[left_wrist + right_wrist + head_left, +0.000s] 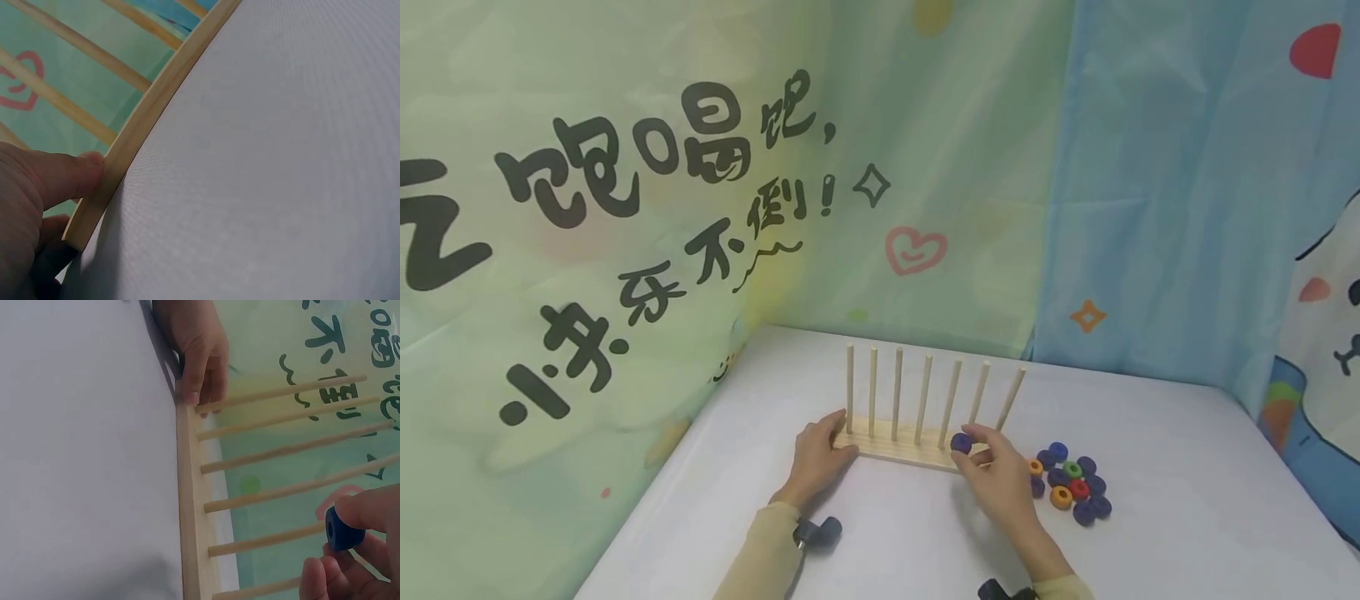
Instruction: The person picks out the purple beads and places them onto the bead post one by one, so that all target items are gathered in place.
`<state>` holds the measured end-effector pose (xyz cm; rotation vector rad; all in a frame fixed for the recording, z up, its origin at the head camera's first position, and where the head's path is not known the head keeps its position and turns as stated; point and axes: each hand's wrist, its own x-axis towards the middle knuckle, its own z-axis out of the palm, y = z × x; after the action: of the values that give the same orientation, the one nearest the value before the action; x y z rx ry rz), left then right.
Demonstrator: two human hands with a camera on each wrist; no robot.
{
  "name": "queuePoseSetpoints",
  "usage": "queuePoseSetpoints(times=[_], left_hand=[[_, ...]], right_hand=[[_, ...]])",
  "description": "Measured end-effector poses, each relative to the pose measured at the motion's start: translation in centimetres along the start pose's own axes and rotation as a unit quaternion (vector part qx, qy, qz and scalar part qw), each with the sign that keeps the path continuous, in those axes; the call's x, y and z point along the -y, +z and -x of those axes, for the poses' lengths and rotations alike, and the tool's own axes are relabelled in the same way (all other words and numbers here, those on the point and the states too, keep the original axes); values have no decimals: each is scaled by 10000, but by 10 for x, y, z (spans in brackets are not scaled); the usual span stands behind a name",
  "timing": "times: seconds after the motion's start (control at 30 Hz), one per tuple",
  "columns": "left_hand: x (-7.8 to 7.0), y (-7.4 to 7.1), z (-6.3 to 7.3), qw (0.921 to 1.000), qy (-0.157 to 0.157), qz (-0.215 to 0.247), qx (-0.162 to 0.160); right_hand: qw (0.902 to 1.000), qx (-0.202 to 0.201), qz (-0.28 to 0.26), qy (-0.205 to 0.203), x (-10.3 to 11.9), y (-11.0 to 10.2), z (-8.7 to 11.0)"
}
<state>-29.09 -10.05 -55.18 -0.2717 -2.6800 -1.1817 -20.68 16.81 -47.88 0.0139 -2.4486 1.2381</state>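
Note:
A wooden peg stand, its long flat base point(895, 451) lying on the table, carries a row of several upright dowels point(922, 400). At the stand's left end my left hand point(817, 454) grips the base, the thumb point(78, 175) on its front edge and the fingers behind, partly hidden. My right hand point(1003, 492) pinches a dark blue bead point(345, 530) between thumb and fingers. This bead is held in front of the dowels toward the right, off any peg. In the right wrist view the bead's hole faces left, toward the base point(187, 506).
A loose group of beads, mostly dark blue with orange, a red one point(1079, 489) and a green one point(1072, 470), lies on the white tabletop point(1180, 467) right of the stand. Printed curtains point(970, 167) hang behind and along the left side.

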Motion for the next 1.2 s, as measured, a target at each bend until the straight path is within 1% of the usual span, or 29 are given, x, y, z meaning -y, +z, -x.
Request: queuePoseSetpoints(times=[0.13, 0.23, 0.33, 0.43, 0.63, 0.77, 0.87, 1.07, 1.2], left_hand=[[1, -1, 0, 10000, 34, -15, -74], [2, -3, 0, 10000, -16, 0, -42], [2, -4, -1, 10000, -35, 33, 12], [3, -3, -1, 10000, -43, 69, 30], [3, -2, -1, 9998, -154, 106, 59], [3, -1, -1, 9997, -211, 120, 83], [2, 0, 0, 9996, -247, 122, 81], [1, 1, 0, 9997, -224, 111, 79], [3, 1, 2, 9998, -97, 170, -10]], right_hand=[[10000, 11, 11, 26, 9, 5, -3], [9999, 102, -14, 58, 15, 8, -5], [9999, 147, -20, -18, 20, 9, -8], [9996, 161, -38, -235, 25, 9, -12], [9966, 194, -101, -796, 39, 9, -20], [9939, 254, -179, -1055, 49, 7, -24], [9917, 244, -116, -1259, 56, 8, -27], [9856, 162, 7, -1681, 67, 9, -35], [9825, 215, -139, -1847, 75, 9, -39]])
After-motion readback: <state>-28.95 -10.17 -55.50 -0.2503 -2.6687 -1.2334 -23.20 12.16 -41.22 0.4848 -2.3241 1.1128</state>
